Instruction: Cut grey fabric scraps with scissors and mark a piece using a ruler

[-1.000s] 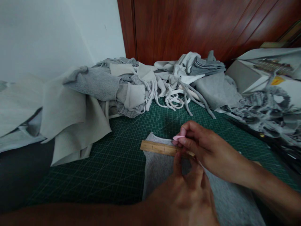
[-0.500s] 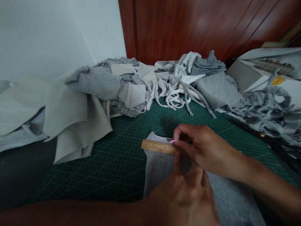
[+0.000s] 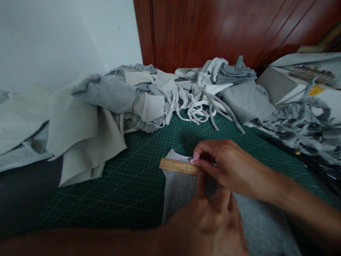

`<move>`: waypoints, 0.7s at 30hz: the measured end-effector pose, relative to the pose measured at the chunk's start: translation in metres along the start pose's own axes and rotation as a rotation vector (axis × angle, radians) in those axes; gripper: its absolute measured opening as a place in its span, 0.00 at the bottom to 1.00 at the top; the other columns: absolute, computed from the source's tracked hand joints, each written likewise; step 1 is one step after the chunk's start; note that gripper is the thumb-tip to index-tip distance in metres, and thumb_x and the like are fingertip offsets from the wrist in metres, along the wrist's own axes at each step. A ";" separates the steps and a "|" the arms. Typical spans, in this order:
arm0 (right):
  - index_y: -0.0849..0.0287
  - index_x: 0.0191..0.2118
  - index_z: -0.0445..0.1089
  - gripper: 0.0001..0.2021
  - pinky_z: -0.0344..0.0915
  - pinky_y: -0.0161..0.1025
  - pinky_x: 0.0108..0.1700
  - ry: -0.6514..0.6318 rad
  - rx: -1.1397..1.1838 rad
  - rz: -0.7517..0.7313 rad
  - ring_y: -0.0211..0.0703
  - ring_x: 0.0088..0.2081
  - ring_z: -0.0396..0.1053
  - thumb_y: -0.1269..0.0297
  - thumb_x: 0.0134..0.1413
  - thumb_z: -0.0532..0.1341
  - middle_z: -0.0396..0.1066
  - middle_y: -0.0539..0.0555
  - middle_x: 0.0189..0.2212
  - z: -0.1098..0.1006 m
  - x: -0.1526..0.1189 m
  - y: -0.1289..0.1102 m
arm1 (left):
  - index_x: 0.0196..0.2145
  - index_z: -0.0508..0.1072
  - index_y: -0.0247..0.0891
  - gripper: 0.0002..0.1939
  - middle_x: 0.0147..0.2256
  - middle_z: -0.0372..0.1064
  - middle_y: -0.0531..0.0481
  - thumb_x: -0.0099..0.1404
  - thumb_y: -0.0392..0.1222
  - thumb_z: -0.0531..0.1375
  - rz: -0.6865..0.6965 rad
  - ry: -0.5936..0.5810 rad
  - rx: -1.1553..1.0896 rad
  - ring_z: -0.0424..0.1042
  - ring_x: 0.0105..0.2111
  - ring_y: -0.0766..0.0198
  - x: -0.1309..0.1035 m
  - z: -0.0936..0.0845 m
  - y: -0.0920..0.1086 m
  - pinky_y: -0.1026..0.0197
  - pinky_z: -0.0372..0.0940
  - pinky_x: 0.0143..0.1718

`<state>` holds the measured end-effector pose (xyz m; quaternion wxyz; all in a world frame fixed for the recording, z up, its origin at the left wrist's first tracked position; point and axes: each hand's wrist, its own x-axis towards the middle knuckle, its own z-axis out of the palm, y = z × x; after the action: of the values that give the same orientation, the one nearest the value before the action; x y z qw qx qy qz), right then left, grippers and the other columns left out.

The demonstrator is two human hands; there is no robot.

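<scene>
A piece of grey knit fabric [image 3: 178, 192] lies on a green cutting mat [image 3: 138, 156]. Across its upper end rests a short wooden ruler [image 3: 178, 166] with marked divisions. My left hand [image 3: 210, 220] holds the ruler down at its right part; some of its fingers are hidden under my right hand. Between thumb and forefinger, my right hand [image 3: 223, 163] pinches a thin pink piece of tailor's chalk [image 3: 194, 161], which sits at the ruler's upper edge by the fabric's curved edge.
Behind the mat, grey and white fabric scraps [image 3: 154, 96] are heaped with loose cords [image 3: 198, 112]. Paper-like pattern sheets [image 3: 77, 131] stand at the left. A white box [image 3: 282, 83] and gathered grey fabric [image 3: 306, 121] are on the right, near dark scissors [image 3: 298, 153].
My right hand has shifted slightly left along the ruler with the pink chalk. My left hand and the ruler stay almost in place.
</scene>
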<state>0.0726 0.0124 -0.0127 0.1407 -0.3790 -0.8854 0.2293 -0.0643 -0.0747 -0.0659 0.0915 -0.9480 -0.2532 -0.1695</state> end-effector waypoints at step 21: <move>0.59 0.36 0.76 0.08 0.62 0.37 0.34 -0.003 -0.091 0.031 0.40 0.31 0.72 0.76 0.65 0.61 0.76 0.50 0.31 -0.016 -0.031 0.021 | 0.56 0.78 0.25 0.26 0.56 0.76 0.28 0.73 0.49 0.55 -0.004 -0.076 0.056 0.68 0.60 0.39 0.004 -0.005 -0.002 0.39 0.66 0.57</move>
<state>0.1129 0.0074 -0.0118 0.1184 -0.3984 -0.8892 0.1915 -0.0631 -0.0727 -0.0594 0.1079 -0.9503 -0.2631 -0.1266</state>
